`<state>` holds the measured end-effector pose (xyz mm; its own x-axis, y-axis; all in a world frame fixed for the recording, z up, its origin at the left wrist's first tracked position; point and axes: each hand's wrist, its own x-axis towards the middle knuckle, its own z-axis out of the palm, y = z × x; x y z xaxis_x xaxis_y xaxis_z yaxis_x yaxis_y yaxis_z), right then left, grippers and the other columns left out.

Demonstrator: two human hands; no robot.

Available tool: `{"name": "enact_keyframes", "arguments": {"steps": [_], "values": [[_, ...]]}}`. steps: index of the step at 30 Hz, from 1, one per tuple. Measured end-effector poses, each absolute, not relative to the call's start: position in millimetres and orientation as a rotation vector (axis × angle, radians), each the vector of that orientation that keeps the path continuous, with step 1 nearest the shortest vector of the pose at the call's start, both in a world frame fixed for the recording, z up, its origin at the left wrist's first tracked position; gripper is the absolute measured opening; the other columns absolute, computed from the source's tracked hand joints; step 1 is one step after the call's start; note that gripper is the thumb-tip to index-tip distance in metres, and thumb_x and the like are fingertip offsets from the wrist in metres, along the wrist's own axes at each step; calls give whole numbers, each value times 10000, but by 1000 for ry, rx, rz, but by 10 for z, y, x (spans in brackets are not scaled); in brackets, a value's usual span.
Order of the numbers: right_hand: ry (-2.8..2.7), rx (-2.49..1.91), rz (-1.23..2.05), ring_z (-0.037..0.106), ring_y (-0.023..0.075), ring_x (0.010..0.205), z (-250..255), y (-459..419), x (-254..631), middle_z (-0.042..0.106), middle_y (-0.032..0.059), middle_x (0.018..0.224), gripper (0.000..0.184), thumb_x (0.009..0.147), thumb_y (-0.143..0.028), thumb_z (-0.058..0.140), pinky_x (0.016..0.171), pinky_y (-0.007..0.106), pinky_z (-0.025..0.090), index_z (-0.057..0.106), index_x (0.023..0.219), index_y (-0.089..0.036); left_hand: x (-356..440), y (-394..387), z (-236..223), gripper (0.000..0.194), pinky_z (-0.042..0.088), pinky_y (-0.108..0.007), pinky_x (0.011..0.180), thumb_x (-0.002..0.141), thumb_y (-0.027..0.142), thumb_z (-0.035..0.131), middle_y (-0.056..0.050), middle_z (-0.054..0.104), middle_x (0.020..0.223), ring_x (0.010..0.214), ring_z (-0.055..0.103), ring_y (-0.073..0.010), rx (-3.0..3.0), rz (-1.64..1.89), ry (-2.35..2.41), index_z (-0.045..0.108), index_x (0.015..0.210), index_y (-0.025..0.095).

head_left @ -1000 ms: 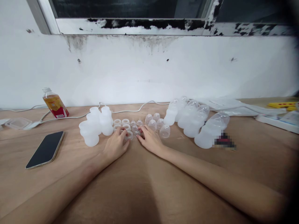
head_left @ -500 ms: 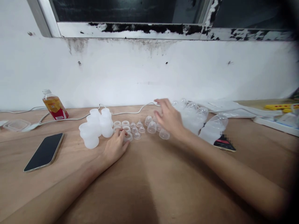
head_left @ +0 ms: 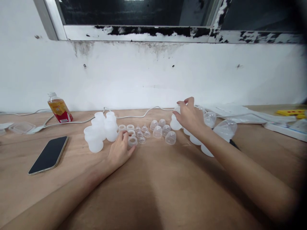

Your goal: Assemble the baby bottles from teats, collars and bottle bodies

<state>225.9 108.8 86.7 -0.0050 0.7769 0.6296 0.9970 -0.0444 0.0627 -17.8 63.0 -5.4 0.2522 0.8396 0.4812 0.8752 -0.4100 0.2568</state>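
My left hand [head_left: 120, 148] rests on the table, fingers bent and apart at a group of whitish translucent rings [head_left: 123, 127]. Left of it stand frosted white bottle bodies [head_left: 96, 145]. Right of the rings lie small clear nipples [head_left: 142, 140] and clear dome caps [head_left: 170, 138]. My right hand [head_left: 190, 116] is farther right, over several frosted bottles [head_left: 176, 124] with clear domes on top. Its thumb and fingers are spread around the top of the leftmost one; firm contact cannot be made out. The hand and forearm hide part of that group.
A dark-screened phone [head_left: 48, 155] and a drink bottle [head_left: 60, 110] are on the left. A white cable [head_left: 134, 116] runs along the wall. Plastic bags [head_left: 236, 113], a white power strip [head_left: 283, 130] and a yellow object [head_left: 290, 113] lie at the right.
My right hand has moved right, from above the dome caps to the domed bottles, uncovering the caps. My left hand stays by the rings. The view has shifted slightly.
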Motion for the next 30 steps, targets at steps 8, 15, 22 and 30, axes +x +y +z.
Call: {"name": "enact_keyframes", "arguments": {"steps": [8,15,22,30], "values": [[-1901,-1330,-220,516,138,617,1072,562,1809,481,91,963,318,782,-365,439,553,292,403,384,1027,-171,-18,343,425,479,287,-421,941,750,363,494,-141,296,1238,1172,297,-271,-2170,-1373,-1315,304,1143,165],[-2241,-1339,600,484,91,446,848,475,1599,541,-23,625,317,775,-440,434,451,226,364,452,989,-207,44,272,362,374,406,-366,776,824,323,350,-103,523,1074,938,518,-233,-2665,-962,-1528,305,1157,158],[-2256,-1280,912,503,99,447,750,526,1610,524,-38,538,338,765,-455,447,433,213,388,437,971,-187,44,292,294,367,425,-338,698,812,404,348,-81,561,993,874,549,-234,-2688,-908,-1690,373,1092,170],[-2326,-1084,1007,529,98,542,795,596,1668,560,-17,667,288,735,-371,511,478,211,407,442,939,-180,-54,404,385,481,407,-289,611,710,583,420,-20,608,823,739,573,-213,-2808,-850,-1724,442,1038,233]]}}
